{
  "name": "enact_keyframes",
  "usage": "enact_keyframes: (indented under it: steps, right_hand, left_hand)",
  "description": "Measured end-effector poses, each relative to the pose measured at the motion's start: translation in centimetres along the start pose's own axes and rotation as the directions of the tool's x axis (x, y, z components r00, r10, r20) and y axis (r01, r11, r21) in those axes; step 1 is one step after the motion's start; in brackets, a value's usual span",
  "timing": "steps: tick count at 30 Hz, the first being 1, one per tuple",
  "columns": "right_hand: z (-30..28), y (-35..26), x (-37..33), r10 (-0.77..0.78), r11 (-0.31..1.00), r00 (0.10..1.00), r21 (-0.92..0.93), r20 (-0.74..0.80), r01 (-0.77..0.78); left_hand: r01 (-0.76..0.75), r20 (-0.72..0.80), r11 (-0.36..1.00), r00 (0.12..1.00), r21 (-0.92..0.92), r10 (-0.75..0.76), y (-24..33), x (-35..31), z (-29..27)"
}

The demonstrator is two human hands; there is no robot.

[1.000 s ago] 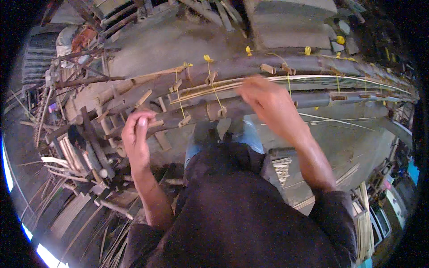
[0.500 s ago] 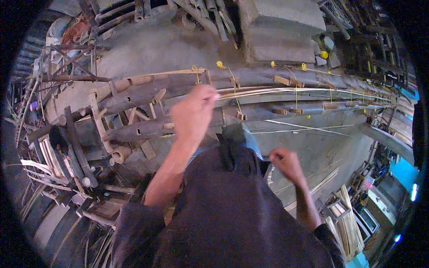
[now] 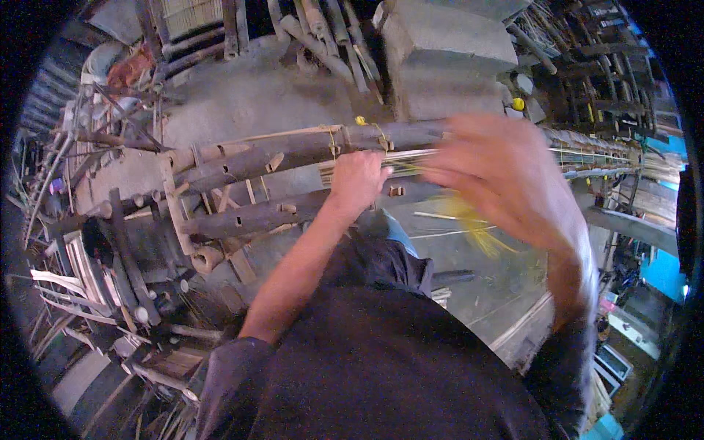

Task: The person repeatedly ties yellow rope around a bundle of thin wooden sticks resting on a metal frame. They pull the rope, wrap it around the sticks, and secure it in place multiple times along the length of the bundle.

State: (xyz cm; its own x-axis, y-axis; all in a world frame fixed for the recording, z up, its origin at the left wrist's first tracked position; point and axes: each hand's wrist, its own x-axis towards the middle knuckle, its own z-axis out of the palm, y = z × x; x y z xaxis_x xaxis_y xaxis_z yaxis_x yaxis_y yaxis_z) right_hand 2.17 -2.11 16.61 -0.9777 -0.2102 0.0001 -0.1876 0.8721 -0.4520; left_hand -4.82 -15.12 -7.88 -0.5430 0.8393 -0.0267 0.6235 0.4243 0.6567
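Observation:
My left hand point(image 3: 358, 180) is closed around a bundle of thin pale strips point(image 3: 408, 158), and short strip ends stick out to its left. The strips run rightward between two long dark poles point(image 3: 275, 152) that lie side by side across the view. My right hand point(image 3: 506, 176) is above the poles to the right, smeared by motion, so its fingers cannot be made out. Just below it, loose yellow strands point(image 3: 480, 229) fan out, also blurred. Whether the right hand holds them is unclear.
Small wooden pegs point(image 3: 397, 191) stick out of the poles, and a yellow tie point(image 3: 360, 120) sits on the far pole. A large pale block point(image 3: 455, 73) stands beyond. Split wood pieces point(image 3: 62, 279) are stacked at the left. Long strips point(image 3: 521, 323) lie on the floor at the right.
My left hand has moved right and down onto the strips. My right hand has swung up from beside my body to above the poles, and yellow strands now show beneath it.

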Motion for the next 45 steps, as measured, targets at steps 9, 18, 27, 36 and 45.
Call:
enact_keyframes:
  steps: [9, 18, 27, 36, 45]
  right_hand:
    - [16.2, 15.1, 7.3, 0.576, 0.812, 0.817, 0.103, 0.014, -0.574]
    - [24.4, 4.9, -8.2, -0.026, 0.940, 0.974, 0.337, 0.225, -0.052]
    - [25.6, 5.1, -8.4, -0.008, 0.966, 0.948, 0.246, 0.319, -0.075]
    - [25.9, -0.1, -11.0, 0.315, 0.616, 0.924, 0.694, 0.215, -0.372]
    - [9.9, -5.1, -1.9, 0.384, 0.890, 0.912, 0.204, 0.145, -0.407]
  left_hand:
    - [0.046, 0.050, 0.998, 0.998, 0.049, -0.048, 2.0, 1.1, -0.2]
    - [0.182, 0.073, 0.974, 0.982, -0.135, -0.173, 3.3, -0.1, -2.7]
    - [0.424, 0.267, 0.836, 0.900, -0.349, -0.346, -3.3, 14.7, -1.8]
    - [-0.139, 0.318, 0.964, 0.946, 0.227, 0.062, -7.6, 18.8, -8.4]
    - [0.033, 0.176, 0.992, 0.983, 0.122, -0.054, -3.9, -5.6, -7.7]
